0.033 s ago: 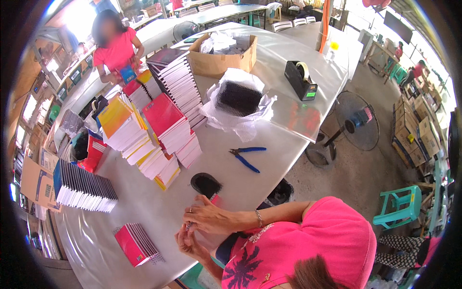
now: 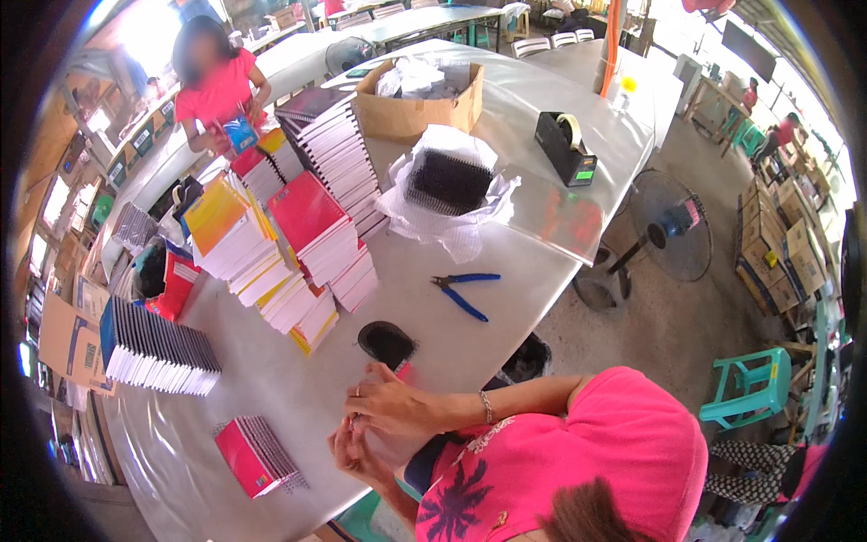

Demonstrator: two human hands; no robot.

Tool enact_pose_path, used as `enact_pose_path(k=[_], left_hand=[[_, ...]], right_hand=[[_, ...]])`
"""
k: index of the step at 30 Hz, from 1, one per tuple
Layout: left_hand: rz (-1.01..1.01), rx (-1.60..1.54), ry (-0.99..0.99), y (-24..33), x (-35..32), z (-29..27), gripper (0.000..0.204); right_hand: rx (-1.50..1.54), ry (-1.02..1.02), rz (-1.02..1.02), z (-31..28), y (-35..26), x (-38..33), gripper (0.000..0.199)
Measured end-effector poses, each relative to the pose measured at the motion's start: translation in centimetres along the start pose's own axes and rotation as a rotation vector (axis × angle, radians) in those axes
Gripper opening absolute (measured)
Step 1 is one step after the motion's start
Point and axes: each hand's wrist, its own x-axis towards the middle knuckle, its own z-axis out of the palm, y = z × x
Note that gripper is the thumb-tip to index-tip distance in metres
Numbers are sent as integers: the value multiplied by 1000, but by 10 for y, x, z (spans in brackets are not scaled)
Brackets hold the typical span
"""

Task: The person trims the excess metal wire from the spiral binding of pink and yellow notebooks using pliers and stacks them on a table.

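Both hands are seen close together at the near edge of the grey table (image 2: 506, 298), in front of the pink sleeve. The right hand (image 2: 397, 404) lies uppermost, a ring on one finger and a bracelet at the wrist, its fingers curled downward. The left hand (image 2: 354, 452) is held just beneath it, fingers bent upward toward the right hand. A small pink-red item (image 2: 404, 371) is partly visible at the right hand's fingertips; whether it is gripped cannot be told, as the hands hide it.

A black oval object (image 2: 386, 343) lies on the table just beyond the hands. A small red-covered stack of notebooks (image 2: 257, 455) lies to the left of the hands, near the table edge. Blue-handled pliers (image 2: 465, 294) lie further out, apart from the hands. Tall stacks of red and yellow notebooks (image 2: 280, 248) stand across the middle of the table, and a row of notebooks with black spines (image 2: 153, 348) is set at the left edge. Black spiral bindings (image 2: 449, 181) rest on white wrapping, with a cardboard box (image 2: 417, 99) behind and a tape dispenser (image 2: 565, 149) to the right. Another person in a pink shirt (image 2: 217, 86) stands at the far end.
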Motion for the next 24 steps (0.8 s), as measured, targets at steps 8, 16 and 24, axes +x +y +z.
enact_pose_path(k=[8, 16, 24], left_hand=[[127, 243, -48, 8, -1, 15, 22], [137, 225, -87, 21, 2, 23, 16], [85, 185, -133, 13, 3, 24, 18]], right_hand=[[-143, -15, 61, -46, 18, 2, 14], [-435, -92, 674, -108, 78, -9, 46], [-538, -9, 862, -103, 102, -58, 72]])
